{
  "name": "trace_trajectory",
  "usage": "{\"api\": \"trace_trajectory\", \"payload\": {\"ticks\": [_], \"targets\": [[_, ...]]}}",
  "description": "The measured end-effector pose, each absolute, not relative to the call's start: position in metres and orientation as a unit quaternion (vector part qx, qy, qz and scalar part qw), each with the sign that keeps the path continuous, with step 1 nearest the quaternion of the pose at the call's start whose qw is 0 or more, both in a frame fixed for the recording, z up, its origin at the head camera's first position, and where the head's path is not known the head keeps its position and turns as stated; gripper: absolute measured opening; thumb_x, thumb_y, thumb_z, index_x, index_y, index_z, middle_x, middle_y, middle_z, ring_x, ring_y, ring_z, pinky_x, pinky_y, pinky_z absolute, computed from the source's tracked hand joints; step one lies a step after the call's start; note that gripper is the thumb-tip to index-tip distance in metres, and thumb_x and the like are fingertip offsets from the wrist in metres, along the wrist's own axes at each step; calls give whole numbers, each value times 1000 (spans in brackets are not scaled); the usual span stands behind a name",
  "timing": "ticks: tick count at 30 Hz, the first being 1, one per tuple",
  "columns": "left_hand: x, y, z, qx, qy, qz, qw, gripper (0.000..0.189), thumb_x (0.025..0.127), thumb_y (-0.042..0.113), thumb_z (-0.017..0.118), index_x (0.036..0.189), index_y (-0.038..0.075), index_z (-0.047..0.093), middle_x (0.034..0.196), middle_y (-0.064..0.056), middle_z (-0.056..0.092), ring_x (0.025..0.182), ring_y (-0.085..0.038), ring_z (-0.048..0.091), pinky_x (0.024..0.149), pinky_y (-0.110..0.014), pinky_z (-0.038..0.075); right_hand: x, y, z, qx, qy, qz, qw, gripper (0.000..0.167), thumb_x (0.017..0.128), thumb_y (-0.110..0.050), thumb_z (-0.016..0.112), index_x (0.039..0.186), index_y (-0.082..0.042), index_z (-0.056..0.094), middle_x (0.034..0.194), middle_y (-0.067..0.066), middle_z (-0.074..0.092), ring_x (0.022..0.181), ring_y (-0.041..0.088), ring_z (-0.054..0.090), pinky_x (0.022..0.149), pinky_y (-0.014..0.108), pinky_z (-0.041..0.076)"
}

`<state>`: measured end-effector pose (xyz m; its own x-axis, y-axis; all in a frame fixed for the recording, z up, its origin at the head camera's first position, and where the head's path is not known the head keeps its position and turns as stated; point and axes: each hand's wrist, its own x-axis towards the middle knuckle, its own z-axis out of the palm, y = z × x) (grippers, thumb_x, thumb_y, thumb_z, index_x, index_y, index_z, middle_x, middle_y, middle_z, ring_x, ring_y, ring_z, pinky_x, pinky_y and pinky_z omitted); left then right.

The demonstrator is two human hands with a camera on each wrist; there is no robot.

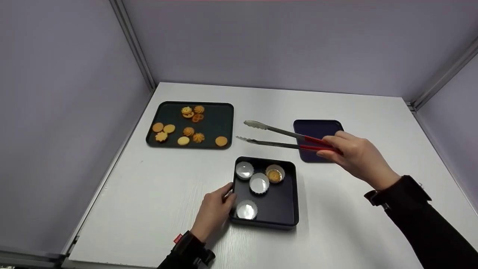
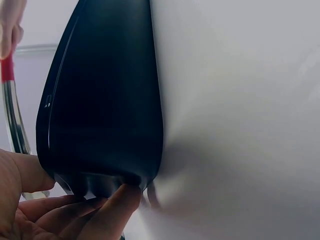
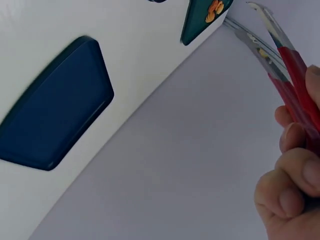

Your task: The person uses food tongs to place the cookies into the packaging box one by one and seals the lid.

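Note:
My right hand (image 1: 360,160) holds a pair of tongs (image 1: 278,130) by the red handles, above the small dark blue tray (image 1: 319,129). The tongs' metal arms are spread, with nothing between their tips. My left hand (image 1: 214,209) grips the left wall of a square dark baking tin (image 1: 276,203); in the left wrist view, its fingers (image 2: 112,215) touch the tin's outer side. Several baking cups stand in the tin. A round cookie (image 1: 274,175) lies in the back right cup, while the middle cup (image 1: 259,184) shows only a shiny bottom.
A dark green tray (image 1: 213,121) at the back left holds several cookies of different shapes, among them a plain round cookie (image 1: 221,141) near its right edge. All stand on a white table (image 1: 149,209), with grey panels (image 1: 261,45) at its back and sides.

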<state>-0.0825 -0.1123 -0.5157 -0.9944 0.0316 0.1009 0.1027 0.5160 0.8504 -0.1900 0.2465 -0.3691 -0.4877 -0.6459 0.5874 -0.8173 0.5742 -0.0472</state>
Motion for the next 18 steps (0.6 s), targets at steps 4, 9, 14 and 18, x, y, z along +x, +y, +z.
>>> {"api": "trace_trajectory", "payload": {"ticks": [4, 9, 14, 18], "targets": [[-83, -112, -516, -44, -872, -486, 44, 40, 100, 13, 65, 137, -4, 62, 130, -21, 67, 116, -31, 68, 95, -41, 57, -198, 232, -373, 416, -857, 172, 249, 46, 98, -49, 59, 100, -5, 73, 76, 2, 55, 59, 7, 46, 51, 23, 41], [-83, -112, -517, -48, -873, -483, 50, 40, 101, 14, 65, 137, -4, 62, 130, -20, 67, 113, -30, 69, 93, -41, 58, -209, 212, -382, 394, -871, 192, 221, 24, 86, -24, 83, 97, -4, 74, 74, 2, 54, 60, 11, 47, 52, 28, 42], [-83, -112, -517, -50, -875, -478, 49, 41, 101, 15, 64, 137, -5, 61, 131, -20, 66, 115, -31, 68, 94, -42, 57, -219, 194, -389, 376, -886, 193, 188, 22, 87, -22, 83, 93, -4, 72, 73, 3, 56, 58, 13, 48, 52, 29, 43], [-83, -112, -516, -50, -879, -471, 50, 41, 101, 15, 64, 137, -6, 61, 131, -20, 66, 116, -31, 68, 96, -44, 56, -225, 180, -392, 361, -902, 187, 149, 23, 91, -26, 79, 92, -5, 71, 74, 4, 57, 59, 16, 50, 54, 32, 44]]}}
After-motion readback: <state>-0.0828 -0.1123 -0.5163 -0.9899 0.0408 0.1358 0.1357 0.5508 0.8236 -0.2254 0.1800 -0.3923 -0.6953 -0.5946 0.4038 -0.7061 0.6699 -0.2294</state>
